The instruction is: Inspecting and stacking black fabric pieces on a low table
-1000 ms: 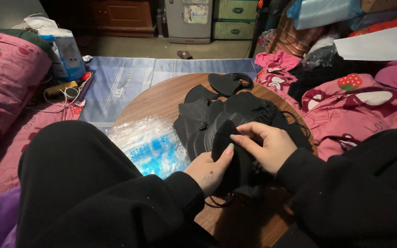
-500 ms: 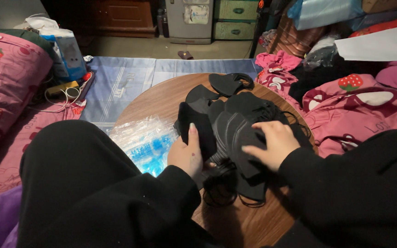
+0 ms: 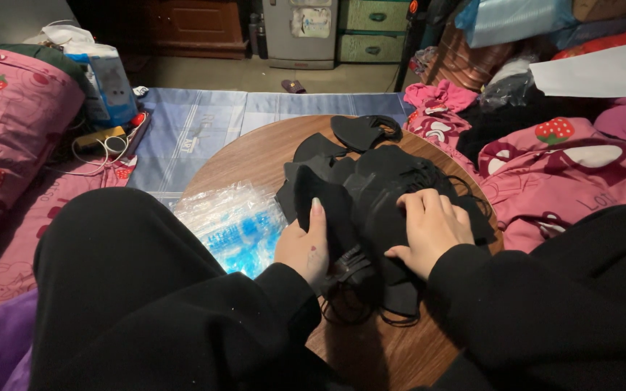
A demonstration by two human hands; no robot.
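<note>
Our left hand grips the near edge of the black mask pile on the round counter, thumb pointing to 12 o'clock; our right hand lies flat on top, fingers spread. Clear blue-printed packets lie at 9 o'clock, beside the left hand.

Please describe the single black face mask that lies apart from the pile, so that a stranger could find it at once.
Start at the round wooden table in the middle. A pile of black face masks lies under the left hand and right hand. The single black face mask lies beyond it at the far edge, alone, with its ear loop showing.
</note>
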